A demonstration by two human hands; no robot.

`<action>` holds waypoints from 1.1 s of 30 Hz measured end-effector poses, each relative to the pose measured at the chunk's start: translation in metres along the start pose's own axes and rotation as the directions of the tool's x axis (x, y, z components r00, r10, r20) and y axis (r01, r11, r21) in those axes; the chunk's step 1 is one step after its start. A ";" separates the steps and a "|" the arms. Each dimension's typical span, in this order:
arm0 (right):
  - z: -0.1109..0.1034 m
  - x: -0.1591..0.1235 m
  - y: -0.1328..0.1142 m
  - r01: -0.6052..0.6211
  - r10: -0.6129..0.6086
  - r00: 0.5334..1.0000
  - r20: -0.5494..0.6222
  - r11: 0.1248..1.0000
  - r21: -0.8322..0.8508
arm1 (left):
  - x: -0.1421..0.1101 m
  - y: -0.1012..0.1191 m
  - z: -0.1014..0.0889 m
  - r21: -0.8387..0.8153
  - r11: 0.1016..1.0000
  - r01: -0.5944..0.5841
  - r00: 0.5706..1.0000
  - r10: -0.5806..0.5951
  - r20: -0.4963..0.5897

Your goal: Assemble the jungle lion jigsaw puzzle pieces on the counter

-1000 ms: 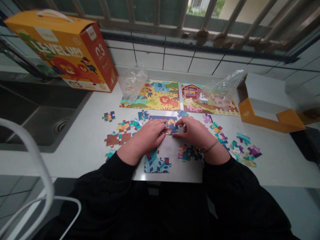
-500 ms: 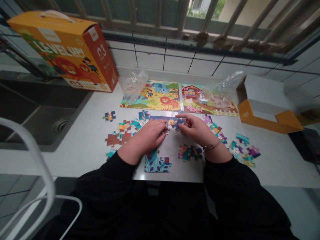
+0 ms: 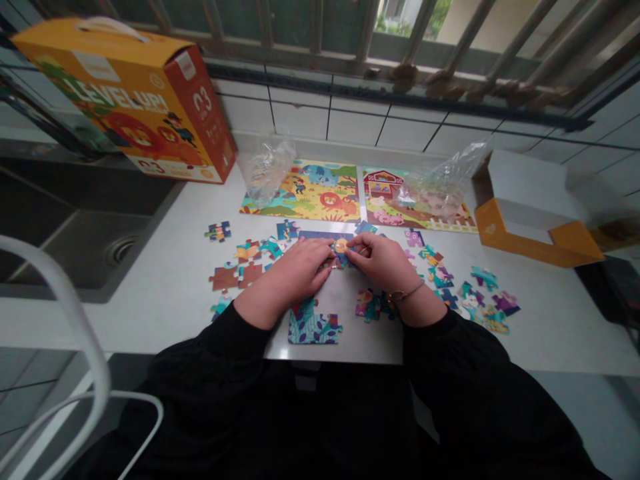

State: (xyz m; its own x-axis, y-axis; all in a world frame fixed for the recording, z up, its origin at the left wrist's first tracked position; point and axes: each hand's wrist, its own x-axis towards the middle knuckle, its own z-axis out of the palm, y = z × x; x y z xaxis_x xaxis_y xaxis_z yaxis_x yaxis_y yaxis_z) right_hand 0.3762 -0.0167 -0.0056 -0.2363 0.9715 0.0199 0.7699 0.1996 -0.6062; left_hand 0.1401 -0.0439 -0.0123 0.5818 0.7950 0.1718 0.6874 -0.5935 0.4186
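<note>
My left hand lies flat over joined dark-blue puzzle pieces, its fingertips pressing near their right side. With thumb and forefinger pinched together, my right hand grips a dark-blue puzzle piece with a yellow round shape, set against the joined pieces. How well the edges interlock is hidden by my fingers. Below my left wrist is a joined teal leaf-patterned section. A few dark pieces lie under my right wrist.
Loose pieces lie to the left and right. Behind are a lion picture board, a farm picture board and crumpled plastic bags. A yellow box stands by the sink; an open carton is at right.
My right hand has moved slightly left and down, closing in on my left hand with the piece. A light-blue piece behind it is now uncovered. My left hand stays put.
</note>
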 end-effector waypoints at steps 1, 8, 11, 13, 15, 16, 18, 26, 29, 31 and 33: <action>0.000 0.000 0.000 0.004 -0.004 1.000 -0.007 1.000 -0.015 | 0.000 0.000 0.000 0.000 1.000 -0.003 1.000 0.003 -0.001; 0.005 0.000 0.007 0.105 -0.111 0.993 -0.045 0.987 -0.120 | 0.001 0.000 0.001 -0.001 1.000 -0.015 1.000 0.015 -0.009; 0.007 -0.001 0.008 0.086 -0.094 0.994 -0.060 0.990 -0.114 | 0.001 -0.002 0.002 0.011 1.000 -0.026 1.000 0.026 0.002; 0.006 -0.001 0.008 0.085 -0.091 0.994 -0.065 0.992 -0.093 | 0.001 -0.003 0.003 0.014 1.000 -0.021 1.000 0.021 0.002; 0.002 -0.001 0.010 0.077 -0.082 0.992 -0.100 0.996 -0.054 | 0.001 -0.002 0.002 0.015 1.000 -0.009 1.000 0.009 0.007; -0.001 -0.001 0.011 0.064 -0.068 0.989 -0.129 0.997 -0.033 | 0.001 -0.002 0.002 0.014 1.000 -0.003 1.000 0.002 0.012; -0.008 0.000 0.014 0.026 -0.027 0.979 -0.200 1.000 -0.005 | 0.000 -0.001 0.001 0.013 1.000 0.007 1.000 -0.008 0.023; -0.032 0.002 0.030 -0.106 0.110 0.917 -0.384 0.994 0.033 | -0.003 -0.004 -0.009 -0.027 0.999 0.031 0.998 -0.032 -0.057; -0.041 0.001 0.039 -0.151 0.139 0.904 -0.406 0.989 0.002 | -0.007 -0.012 -0.022 -0.030 0.996 0.090 0.986 -0.093 -0.137; -0.047 0.000 0.045 -0.190 0.157 0.898 -0.410 0.981 -0.040 | -0.013 -0.020 -0.032 -0.026 0.988 0.151 0.968 -0.153 -0.200; -0.052 0.000 0.052 -0.229 0.177 0.895 -0.410 0.970 -0.081 | -0.020 -0.032 -0.043 -0.011 0.974 0.226 0.945 -0.221 -0.241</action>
State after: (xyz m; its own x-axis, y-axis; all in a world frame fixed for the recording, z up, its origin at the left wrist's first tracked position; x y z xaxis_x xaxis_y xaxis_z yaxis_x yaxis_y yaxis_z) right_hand 0.4469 0.0001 0.0042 0.1683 0.9569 0.2367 0.8489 -0.0186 -0.5283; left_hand 0.0884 -0.0355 0.0090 0.2928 0.9129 0.2845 0.7963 -0.3975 0.4559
